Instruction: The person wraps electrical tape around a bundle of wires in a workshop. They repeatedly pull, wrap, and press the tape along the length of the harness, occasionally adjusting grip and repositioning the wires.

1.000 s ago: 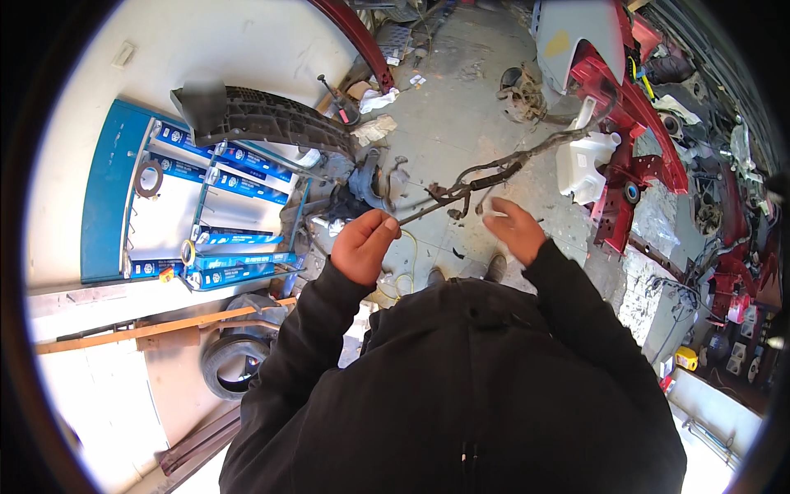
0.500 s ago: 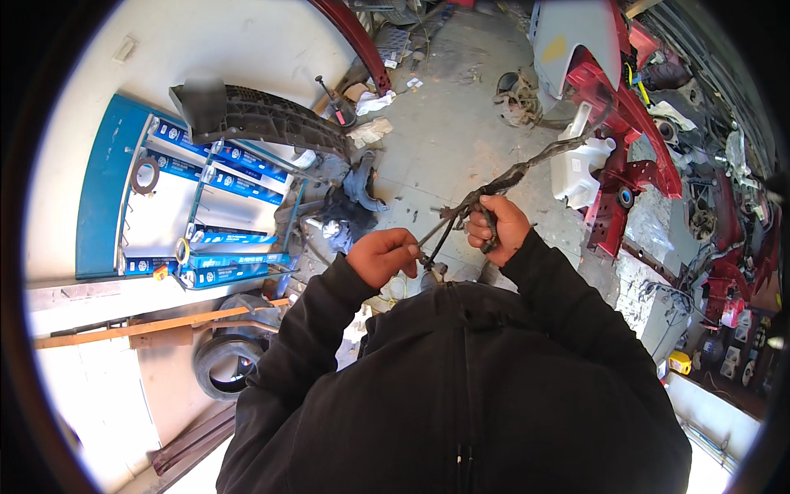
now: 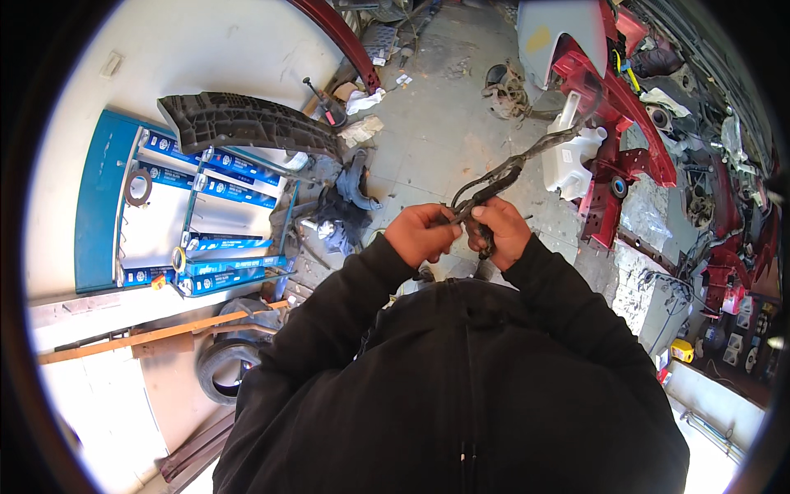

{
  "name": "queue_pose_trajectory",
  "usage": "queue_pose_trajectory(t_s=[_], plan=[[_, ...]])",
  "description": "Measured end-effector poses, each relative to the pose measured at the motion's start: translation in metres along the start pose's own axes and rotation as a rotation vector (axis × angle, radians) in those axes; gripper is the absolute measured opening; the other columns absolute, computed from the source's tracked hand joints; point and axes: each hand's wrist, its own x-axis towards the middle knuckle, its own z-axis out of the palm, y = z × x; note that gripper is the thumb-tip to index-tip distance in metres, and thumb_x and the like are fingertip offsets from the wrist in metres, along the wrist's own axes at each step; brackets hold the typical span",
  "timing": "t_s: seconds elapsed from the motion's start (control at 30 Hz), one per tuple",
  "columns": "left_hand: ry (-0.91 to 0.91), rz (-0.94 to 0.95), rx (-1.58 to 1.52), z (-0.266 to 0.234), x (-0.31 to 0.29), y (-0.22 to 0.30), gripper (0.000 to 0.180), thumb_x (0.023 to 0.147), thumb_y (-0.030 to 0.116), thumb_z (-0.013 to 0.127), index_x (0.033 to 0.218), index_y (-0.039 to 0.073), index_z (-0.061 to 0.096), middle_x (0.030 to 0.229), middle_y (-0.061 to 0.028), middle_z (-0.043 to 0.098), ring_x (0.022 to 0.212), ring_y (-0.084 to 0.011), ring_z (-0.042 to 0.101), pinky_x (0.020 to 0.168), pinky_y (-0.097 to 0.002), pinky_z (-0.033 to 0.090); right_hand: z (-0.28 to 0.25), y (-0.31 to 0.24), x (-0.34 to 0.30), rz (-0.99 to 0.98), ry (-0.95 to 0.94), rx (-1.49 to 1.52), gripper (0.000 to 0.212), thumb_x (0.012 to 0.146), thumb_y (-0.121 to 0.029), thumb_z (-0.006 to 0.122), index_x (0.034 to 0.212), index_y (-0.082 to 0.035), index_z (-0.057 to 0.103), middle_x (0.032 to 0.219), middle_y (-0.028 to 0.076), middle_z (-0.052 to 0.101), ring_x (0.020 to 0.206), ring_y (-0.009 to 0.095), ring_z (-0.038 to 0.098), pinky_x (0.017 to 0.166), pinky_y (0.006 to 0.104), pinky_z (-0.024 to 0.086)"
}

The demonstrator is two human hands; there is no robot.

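Note:
A dark wiring harness (image 3: pixel 504 171), wrapped in black tape, runs from my hands up and to the right toward the red car body. My right hand (image 3: pixel 500 230) is closed around the bundle, thumb on top, with some strands hanging below the fist. Close against it on the left, my left hand (image 3: pixel 421 234) pinches a part of the same harness between thumb and fingers. One thin strand loops up above the left fingertips. The exact spot where the fingers grip is partly hidden.
At the right stands a red car front frame (image 3: pixel 634 160) with a white plastic reservoir (image 3: pixel 569 163) beside it. A blue rack (image 3: pixel 103 206) with blue boxes and a black plastic liner (image 3: pixel 247 123) line the left wall. A tyre (image 3: pixel 218 370) stands lower left. Loose parts (image 3: pixel 506 92) lie on the floor.
My left hand has moved right and up, next to my right hand, and now grips the harness there. The strand once stretched between the hands is now bunched up. The view has shifted slightly.

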Motion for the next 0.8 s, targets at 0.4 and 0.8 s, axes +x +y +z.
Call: queue_pose_trajectory(t_s=[0.4, 0.8], plan=[[0.409, 0.140, 0.263, 0.025, -0.001, 0.008, 0.016, 0.098, 0.015, 0.068, 0.108, 0.002, 0.068, 0.078, -0.0156, 0.072, 0.064, -0.0302, 0.071, 0.059, -0.0404, 0.055, 0.003, -0.003, 0.001, 0.029, -0.020, -0.086, 0.029, 0.109, -0.030, 0.067, 0.093, -0.007, 0.059, 0.070, -0.003, 0.051, 0.052, 0.007, 0.042, 0.050, 0.0284, 0.034], [-0.107, -0.382, -0.617, -0.007, -0.011, 0.024, 0.031, 0.110, 0.032, 0.060, 0.120, 0.004, 0.067, 0.099, -0.0093, 0.077, 0.081, -0.0228, 0.077, 0.069, -0.0312, 0.058, -0.018, -0.007, -0.001, -0.121, -0.138, -0.285, 0.025, 0.106, -0.026, 0.071, 0.106, -0.001, 0.068, 0.079, -0.001, 0.059, 0.065, 0.008, 0.051, 0.058, 0.0271, 0.043]])
